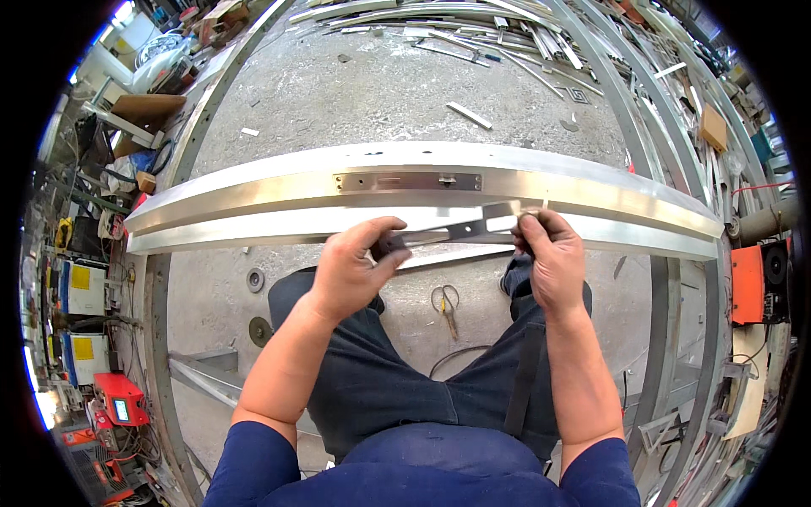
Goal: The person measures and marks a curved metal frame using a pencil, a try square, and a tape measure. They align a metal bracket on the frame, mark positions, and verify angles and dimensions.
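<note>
A long aluminium frame profile lies across in front of me, with a flat lock plate set into its upper face. Both hands hold a narrow flat metal strip just in front of the profile. My left hand grips its left end between thumb and fingers. My right hand pinches its right end, close to the profile's near edge.
Scissors lie on the concrete floor between my legs, beside a dark cable. Loose metal offcuts are scattered beyond the profile. Grey frame rails run at right and left. Orange machines sit at lower left and at right.
</note>
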{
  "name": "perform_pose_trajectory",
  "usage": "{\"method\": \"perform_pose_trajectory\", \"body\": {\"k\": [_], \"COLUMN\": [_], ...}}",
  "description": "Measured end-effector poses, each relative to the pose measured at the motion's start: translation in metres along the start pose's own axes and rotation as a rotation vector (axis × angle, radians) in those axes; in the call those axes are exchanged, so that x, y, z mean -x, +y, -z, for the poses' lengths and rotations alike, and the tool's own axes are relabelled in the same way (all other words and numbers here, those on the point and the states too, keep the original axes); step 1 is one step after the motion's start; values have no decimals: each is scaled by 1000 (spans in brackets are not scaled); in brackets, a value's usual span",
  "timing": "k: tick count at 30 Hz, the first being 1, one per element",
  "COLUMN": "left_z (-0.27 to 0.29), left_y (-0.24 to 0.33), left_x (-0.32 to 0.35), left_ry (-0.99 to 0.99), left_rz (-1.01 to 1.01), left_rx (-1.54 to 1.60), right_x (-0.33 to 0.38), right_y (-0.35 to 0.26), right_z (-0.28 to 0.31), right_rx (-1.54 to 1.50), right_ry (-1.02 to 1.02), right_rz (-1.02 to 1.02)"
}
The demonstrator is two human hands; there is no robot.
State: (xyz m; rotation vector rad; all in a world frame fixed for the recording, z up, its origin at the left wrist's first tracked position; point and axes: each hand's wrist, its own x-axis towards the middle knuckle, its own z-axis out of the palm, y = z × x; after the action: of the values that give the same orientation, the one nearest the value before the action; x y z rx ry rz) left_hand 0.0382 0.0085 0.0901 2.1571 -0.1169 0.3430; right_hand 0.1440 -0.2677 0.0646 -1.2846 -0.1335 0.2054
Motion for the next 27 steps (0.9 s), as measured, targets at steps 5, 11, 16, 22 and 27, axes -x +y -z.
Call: {"method": "perform_pose_trajectory", "body": {"k": [5, 11, 16, 22, 27], "left_z": [18, 20, 17, 24, 21], "left_y": [-47, -86, -100, -115, -125], "left_x": [-32, -59, -67, -62, -62], "left_ry": [145, 164, 133, 129, 140], "left_rz": [-318, -459, -359, -344, -352], "left_rx": [-507, -703, -676, -685, -669], "right_x": [-35, -54, -64, -71, -76], "right_y": [24, 42, 52, 55, 61], "right_z": [-30, -40, -33, -40, -40], "right_rx": [384, 748, 922, 1155, 1213], "right_ry": [64, 31, -27, -36, -30], "right_rz": [219, 512, 577, 721, 754]}}
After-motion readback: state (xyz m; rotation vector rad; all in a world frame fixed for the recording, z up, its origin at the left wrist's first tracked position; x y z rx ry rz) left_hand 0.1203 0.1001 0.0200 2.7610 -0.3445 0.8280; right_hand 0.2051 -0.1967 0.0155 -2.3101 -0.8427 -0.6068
